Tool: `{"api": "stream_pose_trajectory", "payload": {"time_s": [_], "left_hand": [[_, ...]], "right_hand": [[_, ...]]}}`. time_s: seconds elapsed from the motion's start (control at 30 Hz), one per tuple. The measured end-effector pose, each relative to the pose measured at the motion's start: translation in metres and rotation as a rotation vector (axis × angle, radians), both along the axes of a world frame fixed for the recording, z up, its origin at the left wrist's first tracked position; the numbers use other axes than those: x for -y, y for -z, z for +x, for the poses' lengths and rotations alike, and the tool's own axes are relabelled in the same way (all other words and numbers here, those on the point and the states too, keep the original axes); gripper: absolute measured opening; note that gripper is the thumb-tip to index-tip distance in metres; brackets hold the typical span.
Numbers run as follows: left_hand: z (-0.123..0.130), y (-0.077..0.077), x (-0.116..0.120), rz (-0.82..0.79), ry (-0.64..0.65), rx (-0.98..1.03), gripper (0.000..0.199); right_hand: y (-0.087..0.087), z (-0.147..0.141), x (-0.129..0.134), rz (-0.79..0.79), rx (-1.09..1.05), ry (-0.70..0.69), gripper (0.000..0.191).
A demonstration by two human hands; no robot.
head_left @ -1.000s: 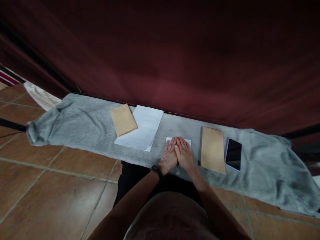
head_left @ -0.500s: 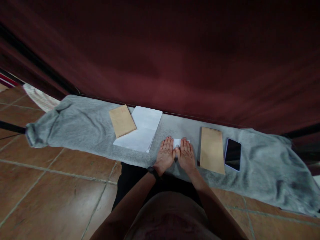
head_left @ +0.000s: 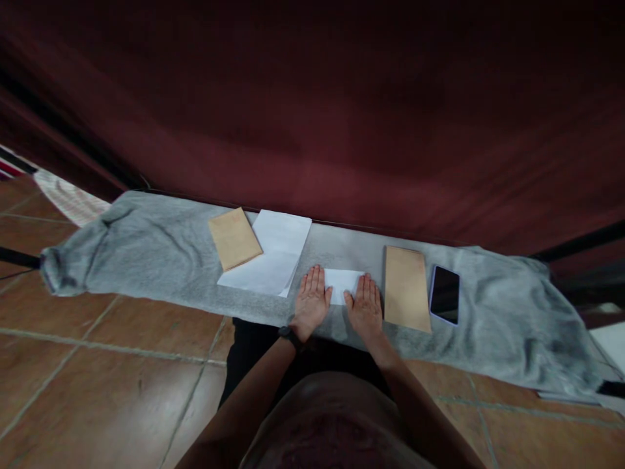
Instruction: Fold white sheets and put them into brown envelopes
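Note:
A folded white sheet of paper (head_left: 343,280) lies on the grey cloth in front of me. My left hand (head_left: 312,301) rests flat over its left end, fingers stretched out and thumb pointing inward. Over the right end lies my right hand (head_left: 365,306), also flat with its fingers extended. The middle of the paper shows between the two hands, while both its ends are partly hidden under them. Close to the right hand is a brown envelope (head_left: 407,290).
A grey cloth (head_left: 161,251) covers the long narrow surface. To the left, a brown envelope stack (head_left: 234,238) overlaps white paper sheets (head_left: 278,251). A phone (head_left: 444,295) lies at the right. Behind hangs a dark red curtain (head_left: 312,143); below is a tiled floor (head_left: 122,391).
My hands have slid apart, the left one leftward, so more of the folded white paper shows between them. The view has shifted slightly.

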State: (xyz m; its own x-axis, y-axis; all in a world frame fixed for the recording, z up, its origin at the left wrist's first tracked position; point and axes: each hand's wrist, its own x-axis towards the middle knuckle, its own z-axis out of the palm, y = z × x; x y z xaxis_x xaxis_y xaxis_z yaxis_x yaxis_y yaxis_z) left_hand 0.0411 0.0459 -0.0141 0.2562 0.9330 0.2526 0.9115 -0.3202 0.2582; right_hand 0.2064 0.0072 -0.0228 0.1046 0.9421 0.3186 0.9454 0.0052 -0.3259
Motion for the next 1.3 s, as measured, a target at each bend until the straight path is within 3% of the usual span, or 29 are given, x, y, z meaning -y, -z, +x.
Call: {"api": "stream_pose_trajectory", "payload": {"time_s": [0.17, 0.4, 0.63, 0.97, 1.17, 1.3], "left_hand": [[-0.002, -0.004, 0.009, 0.024, -0.001, 0.04, 0.062], [-0.017, -0.007, 0.036, -0.042, 0.282, -0.087, 0.045], [-0.036, -0.013, 0.026, -0.104, 0.393, -0.096, 0.057], [-0.034, -0.019, 0.027, -0.069, 0.368, -0.271, 0.053], [-0.007, -0.005, 0.044, -0.017, 0.329, -0.166, 0.058], [0.004, 0.005, 0.054, -0.008, 0.277, -0.133, 0.063]], "right_hand": [[0.002, 0.001, 0.008, 0.068, 0.009, 0.021, 0.063], [0.003, 0.012, 0.013, 0.057, -0.053, -0.043, 0.051], [-0.005, 0.01, 0.012, -0.047, -0.114, 0.022, 0.049], [-0.01, 0.003, 0.022, -0.032, -0.052, -0.002, 0.049], [-0.015, -0.03, 0.025, -0.059, -0.067, -0.3, 0.052], [-0.016, -0.037, 0.03, -0.094, -0.003, -0.345, 0.056]]}}
